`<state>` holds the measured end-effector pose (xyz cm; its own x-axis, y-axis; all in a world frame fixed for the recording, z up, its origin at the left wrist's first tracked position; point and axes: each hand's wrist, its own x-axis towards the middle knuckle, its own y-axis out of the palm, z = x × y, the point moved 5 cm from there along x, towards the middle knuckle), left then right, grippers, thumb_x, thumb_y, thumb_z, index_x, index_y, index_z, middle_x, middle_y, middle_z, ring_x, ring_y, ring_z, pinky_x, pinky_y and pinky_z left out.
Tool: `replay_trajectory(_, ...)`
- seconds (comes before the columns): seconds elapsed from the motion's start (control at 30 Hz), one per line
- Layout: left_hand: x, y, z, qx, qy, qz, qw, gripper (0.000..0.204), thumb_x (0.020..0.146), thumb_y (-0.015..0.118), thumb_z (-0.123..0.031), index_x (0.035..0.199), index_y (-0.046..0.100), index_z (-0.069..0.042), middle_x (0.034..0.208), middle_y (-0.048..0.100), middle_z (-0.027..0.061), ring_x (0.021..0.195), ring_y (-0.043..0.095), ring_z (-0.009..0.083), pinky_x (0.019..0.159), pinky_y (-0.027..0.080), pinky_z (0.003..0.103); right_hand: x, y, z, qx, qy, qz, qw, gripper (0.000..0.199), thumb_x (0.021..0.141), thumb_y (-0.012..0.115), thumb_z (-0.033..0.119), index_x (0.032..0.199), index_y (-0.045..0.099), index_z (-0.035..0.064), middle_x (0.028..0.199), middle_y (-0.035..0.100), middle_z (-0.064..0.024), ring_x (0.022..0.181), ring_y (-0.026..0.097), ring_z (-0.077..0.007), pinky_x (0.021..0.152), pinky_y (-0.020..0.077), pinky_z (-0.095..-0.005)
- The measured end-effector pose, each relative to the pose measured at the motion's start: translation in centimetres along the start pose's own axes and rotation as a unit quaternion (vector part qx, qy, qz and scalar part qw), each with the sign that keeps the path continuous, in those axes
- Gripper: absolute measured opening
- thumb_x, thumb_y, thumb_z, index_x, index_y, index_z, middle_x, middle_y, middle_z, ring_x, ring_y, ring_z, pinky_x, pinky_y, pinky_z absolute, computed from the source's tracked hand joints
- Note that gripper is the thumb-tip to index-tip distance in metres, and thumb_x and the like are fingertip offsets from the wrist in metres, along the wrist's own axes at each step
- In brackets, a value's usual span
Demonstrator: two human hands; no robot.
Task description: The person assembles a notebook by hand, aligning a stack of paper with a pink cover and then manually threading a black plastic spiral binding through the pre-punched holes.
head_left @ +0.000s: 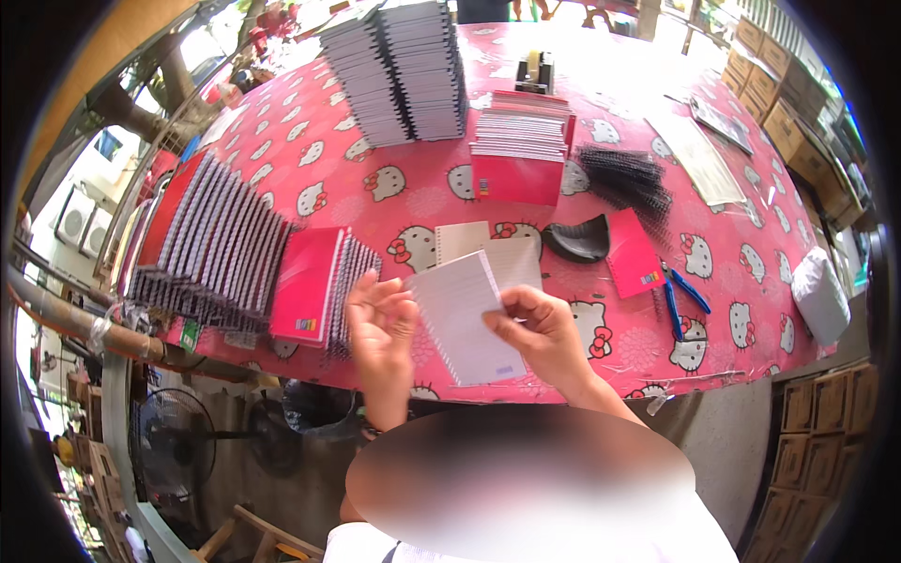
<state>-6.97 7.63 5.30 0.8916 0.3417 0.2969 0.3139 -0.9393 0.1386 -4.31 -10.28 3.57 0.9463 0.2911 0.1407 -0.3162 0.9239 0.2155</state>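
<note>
A white lined sheaf of paper (460,324), punched with holes down its left side, is tilted over the table's near edge. My right hand (544,333) pinches its right side between thumb and fingers. Beside the punched edge, my left hand (383,333) is raised palm up with its fingers apart, holding nothing. Behind the sheaf lie a cream punched sheet (462,236) and more lined paper (516,265), partly hidden. To the right are a black curved dish (577,240), a pink cover (633,263) and blue-handled pliers (683,298).
Bound notebooks (216,249) and a pink notebook (305,281) stand at left. Tall notebook stacks (399,80), a pink-fronted pile of sheets (516,174) and a tape dispenser (535,73) are farther back. Black binding coils (627,183) and a white bundle (821,296) lie right.
</note>
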Motion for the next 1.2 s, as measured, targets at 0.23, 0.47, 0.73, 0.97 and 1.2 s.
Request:
replay_trajectory(0.23,-3.1,7.5,4.2,-0.027,-0.132,0.186,0.973,0.073,0.073,0.072,-0.004,0.125,0.022,-0.003,0.117,0.042,0.0137,0.111,0.046,0.0214,0.091,0.043,0.035,-0.7,-2.5,-1.3,0.129,0.056,-0.026,0.99,0.018,0.083,0.065,0.007,0.095,0.056,-0.0005,0.083,0.061,-0.0024,0.072,0.056,-0.0054,0.06,0.0459,-0.0203)
replay_trajectory(0.47,-3.2,6.2,5.2,-0.067,-0.212,0.177,0.959,0.064,0.07,0.072,-0.002,0.117,0.028,-0.003,0.112,0.044,0.011,0.105,0.05,0.0182,0.089,0.045,0.032,-0.3,-1.6,-2.5,0.147,0.103,0.008,0.984,0.023,0.08,0.069,0.012,0.095,0.056,-0.0001,0.083,0.06,-0.0024,0.075,0.057,-0.0053,0.06,0.0478,-0.0197)
replay_trajectory(0.73,-3.0,4.9,4.9,-0.093,-0.255,0.201,0.941,0.06,0.072,0.071,-0.006,0.117,0.031,-0.004,0.111,0.045,0.0099,0.106,0.051,0.0172,0.093,0.043,0.032,0.1,-0.8,-2.7,0.127,0.128,0.047,0.982,0.028,0.078,0.071,0.008,0.097,0.054,-0.0007,0.088,0.061,-0.006,0.08,0.06,-0.0101,0.065,0.0506,-0.0223)
replay_trajectory(0.97,-3.0,4.8,4.8,-0.092,-0.268,0.223,0.933,0.066,0.069,0.074,-0.005,0.118,0.03,-0.005,0.113,0.044,0.0101,0.11,0.049,0.0191,0.095,0.042,0.034,0.4,-1.2,-3.2,0.188,0.196,0.094,0.958,0.036,0.071,0.078,0.014,0.093,0.052,0.003,0.086,0.06,-0.0048,0.081,0.058,-0.0117,0.071,0.0488,-0.0254)
replay_trajectory(1.2,-3.1,4.8,4.6,-0.109,-0.276,0.25,0.922,0.07,0.067,0.075,-0.003,0.12,0.029,-0.007,0.118,0.041,0.01,0.117,0.042,0.0212,0.098,0.04,0.038,0.4,-1.0,-3.8,0.188,0.195,0.133,0.953,0.04,0.068,0.081,0.015,0.093,0.051,0.0045,0.086,0.059,-0.0037,0.082,0.057,-0.0114,0.073,0.0467,-0.0259)
